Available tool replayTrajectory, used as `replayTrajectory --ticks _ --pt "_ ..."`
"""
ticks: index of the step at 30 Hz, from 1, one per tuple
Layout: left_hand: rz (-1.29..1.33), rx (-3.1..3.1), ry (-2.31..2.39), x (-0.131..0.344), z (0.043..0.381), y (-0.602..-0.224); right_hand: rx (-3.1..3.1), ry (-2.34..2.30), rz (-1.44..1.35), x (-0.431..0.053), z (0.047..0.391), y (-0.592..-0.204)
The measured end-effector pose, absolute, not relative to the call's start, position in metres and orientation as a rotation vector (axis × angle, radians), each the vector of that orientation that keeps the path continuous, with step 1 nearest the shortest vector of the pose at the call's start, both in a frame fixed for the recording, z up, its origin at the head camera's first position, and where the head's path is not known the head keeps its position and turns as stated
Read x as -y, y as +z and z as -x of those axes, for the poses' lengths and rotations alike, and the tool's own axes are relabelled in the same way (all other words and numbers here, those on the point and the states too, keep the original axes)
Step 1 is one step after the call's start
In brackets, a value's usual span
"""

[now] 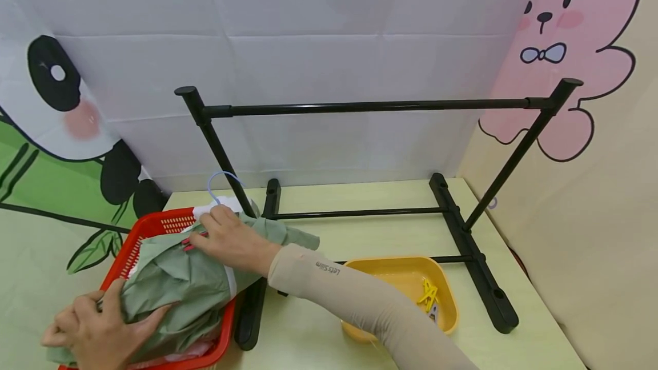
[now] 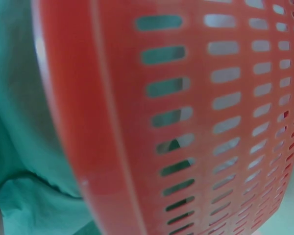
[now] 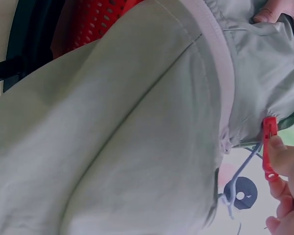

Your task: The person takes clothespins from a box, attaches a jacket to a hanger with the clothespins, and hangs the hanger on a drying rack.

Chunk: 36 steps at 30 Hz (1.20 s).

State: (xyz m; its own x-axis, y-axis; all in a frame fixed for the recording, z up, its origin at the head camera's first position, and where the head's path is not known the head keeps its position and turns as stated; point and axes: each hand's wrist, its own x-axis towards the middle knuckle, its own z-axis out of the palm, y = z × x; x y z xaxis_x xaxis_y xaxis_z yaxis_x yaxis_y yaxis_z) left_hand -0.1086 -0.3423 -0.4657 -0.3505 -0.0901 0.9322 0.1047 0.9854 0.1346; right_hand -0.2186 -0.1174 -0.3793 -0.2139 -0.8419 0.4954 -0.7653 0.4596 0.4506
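Note:
A sage-green garment (image 1: pixel 180 284) with a pale band lies bunched over the red basket (image 1: pixel 139 238). My left hand (image 1: pixel 103 324) grips its near left end; in the right wrist view that thumb lies on the cloth. My right hand (image 1: pixel 231 238) pinches a red clothespin (image 3: pixel 269 152) at the garment's edge. Beside it rises the thin lavender-blue hook of a hanger (image 1: pixel 215 183), the rest of it largely covered by the cloth. The left wrist view is mostly filled by the slotted basket wall (image 2: pixel 196 107), with green cloth (image 2: pixel 24 122) inside the rim.
A black garment rack (image 1: pixel 360 108) stands on the pale table (image 1: pixel 380 236), its left foot (image 1: pixel 252 313) right beside the basket. Inside its right side sits a yellow tray (image 1: pixel 390 267) with yellow clothespins (image 1: pixel 428 294) and a grey one. Pale cloth (image 1: pixel 226 204) shows at the basket's back.

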Motion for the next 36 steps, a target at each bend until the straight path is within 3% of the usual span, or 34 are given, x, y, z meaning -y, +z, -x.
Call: replayTrajectory --ticks 36 --pt "0.006 2.058 -0.239 0.351 0.101 -0.474 2.037 -0.137 -1.314 0.118 0.22 -0.383"
